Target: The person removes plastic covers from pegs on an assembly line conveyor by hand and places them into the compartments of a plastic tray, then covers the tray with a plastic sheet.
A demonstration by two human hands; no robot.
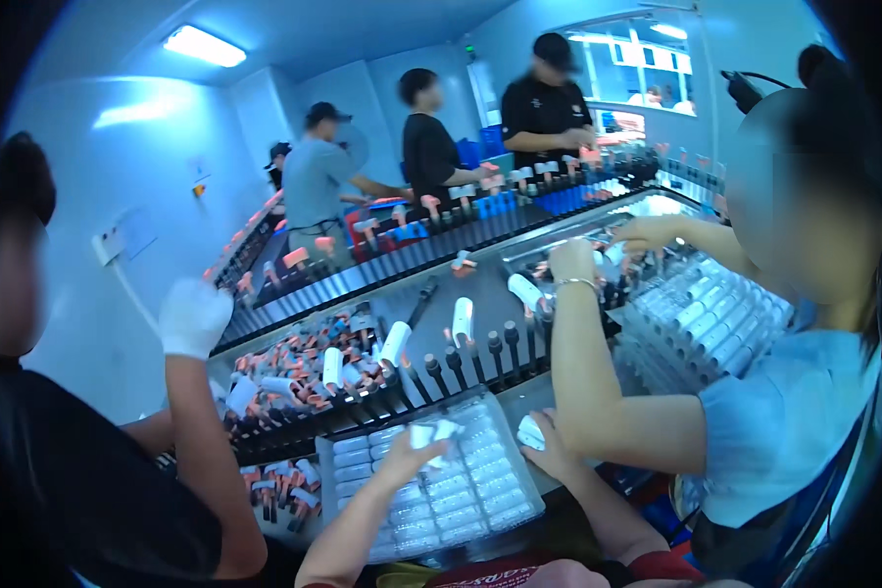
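Observation:
My left hand (406, 459) is closed on small white plastic pieces (435, 432), held above a clear tray (532, 498). How many pieces it grips I cannot tell. In the tray lie rows of white rounded plastic shells (443, 511). Just right of the tray, my right hand (553, 454) is closed round a white plastic shell (530, 432). Beyond both hands runs a row of upright black posts (454, 365). Curved white shells (395, 343) sit on some of the posts; others stand bare.
Orange and white parts are heaped in a long bin (304, 365) at the left. A gloved co-worker's hand (194, 318) hovers there. At right, another person's arm (590, 363) reaches over stacked trays (725, 314). A conveyor (431, 235) with fixtures crosses behind.

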